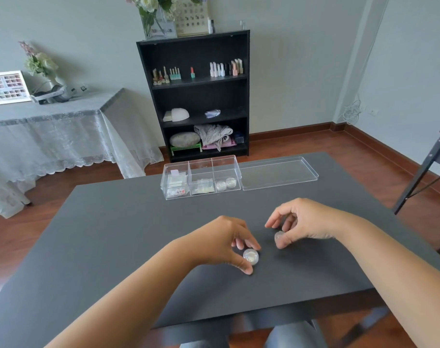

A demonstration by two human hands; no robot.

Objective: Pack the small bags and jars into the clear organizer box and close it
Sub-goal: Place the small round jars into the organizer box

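**Occlusions, crops, unresolved detail — head view**

Right hand (305,223): fingers curl over a small jar (279,236); only one rim edge shows, contents unreadable. Left hand (220,241): thumb and fingers cover the sides of a second jar (251,256); lid glare hides the fill. Both forearms cut off by the bottom frame edge. Organizer box (201,160): contents of the left and middle compartments blur through the clear walls, so bag count cannot be told. Grey table (113,234): left corner out of frame. Bookshelf (196,96) bottles too small to identify.
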